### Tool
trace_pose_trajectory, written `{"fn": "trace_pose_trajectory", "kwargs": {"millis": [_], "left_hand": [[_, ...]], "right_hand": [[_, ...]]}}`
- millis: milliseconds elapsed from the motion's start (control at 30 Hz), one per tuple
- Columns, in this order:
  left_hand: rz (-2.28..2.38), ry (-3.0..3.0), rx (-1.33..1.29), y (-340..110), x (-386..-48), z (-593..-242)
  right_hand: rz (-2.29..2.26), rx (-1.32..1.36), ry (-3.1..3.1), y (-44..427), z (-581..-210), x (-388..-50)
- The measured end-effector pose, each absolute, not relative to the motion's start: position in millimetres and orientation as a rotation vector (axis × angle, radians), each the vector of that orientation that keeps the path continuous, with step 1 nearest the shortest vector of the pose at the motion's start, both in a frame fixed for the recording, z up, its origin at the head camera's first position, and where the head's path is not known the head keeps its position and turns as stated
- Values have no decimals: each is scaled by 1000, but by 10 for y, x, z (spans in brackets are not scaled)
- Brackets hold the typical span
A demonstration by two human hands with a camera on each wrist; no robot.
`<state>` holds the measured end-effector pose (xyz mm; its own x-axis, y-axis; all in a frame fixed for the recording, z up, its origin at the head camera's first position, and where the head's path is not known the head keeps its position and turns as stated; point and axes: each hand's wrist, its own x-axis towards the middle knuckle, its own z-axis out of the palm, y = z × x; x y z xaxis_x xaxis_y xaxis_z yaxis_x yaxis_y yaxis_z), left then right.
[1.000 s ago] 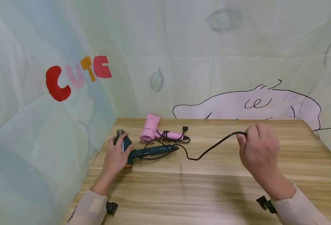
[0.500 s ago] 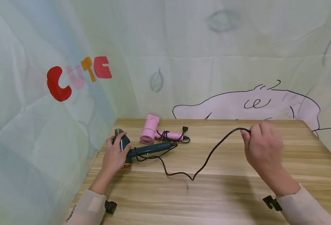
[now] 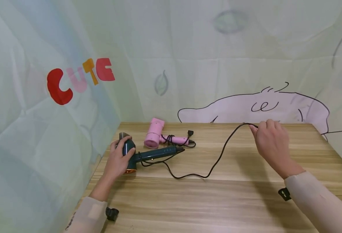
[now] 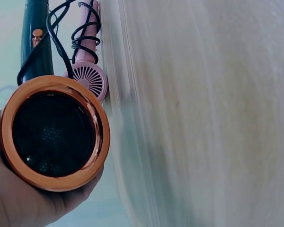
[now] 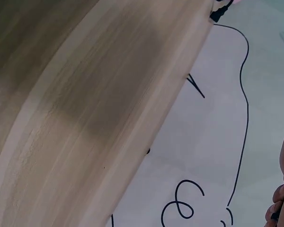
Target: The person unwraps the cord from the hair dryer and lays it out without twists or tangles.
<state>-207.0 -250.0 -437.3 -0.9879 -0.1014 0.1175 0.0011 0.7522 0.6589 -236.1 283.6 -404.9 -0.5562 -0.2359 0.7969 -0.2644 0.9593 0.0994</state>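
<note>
My left grip (image 3: pixel 115 160) is curled round the head of a dark green hair dryer (image 3: pixel 156 153), thumb on one side and fingers on the other. The dryer is at the left part of the table (image 3: pixel 188 207), its handle pointing to the right and a little away from me. From my left wrist I look straight at its round copper-coloured rim (image 4: pixel 57 184) with the dark mouth inside, and a small copper-coloured button (image 4: pixel 37 33) on the handle.

My right grip (image 3: pixel 271 139) is closed on the black cord (image 3: pixel 192 175) of that same dryer, raised above the far right of the table, its shadow on the wood below. The cord loops round the handle near the head, sags in a low curve, then climbs to my fingers — the end of it is hidden, so I cannot tell whether I have the plug.

Just behind the green handle lies a pink hair dryer (image 3: pixel 154 132), its own black cord wound round its handle and its plug (image 3: pixel 190 132) beyond the handle's end. The wall sheet on my left carries the coloured letters CUTE (image 3: pixel 59 86); behind the table is a pale line drawing (image 3: pixel 235 106) — partly cut off by the table's back edge.
</note>
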Motion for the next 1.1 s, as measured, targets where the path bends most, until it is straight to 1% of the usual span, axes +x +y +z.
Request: {"fn": "trace_pose_trajectory", "kwargs": {"millis": [233,400,733,1100], "left_hand": [[-1112,-2794,-54,-2504,-2069,-4374],[-1116,-2808,-118,-2513,-2060,-4374],[-1114,-2850,-168,-2550,-2031,-4387],[-1152,-2858,-245,-2616,-2019,-4417]], "right_hand": [[28,190,-2360,2830,-3977,-2506],[141,44,-2500,2851,-3861,-2575],[292,-86,-2612,2874,-3576,-2637],[391,-207,-2625,3043,-3404,-2672]]}}
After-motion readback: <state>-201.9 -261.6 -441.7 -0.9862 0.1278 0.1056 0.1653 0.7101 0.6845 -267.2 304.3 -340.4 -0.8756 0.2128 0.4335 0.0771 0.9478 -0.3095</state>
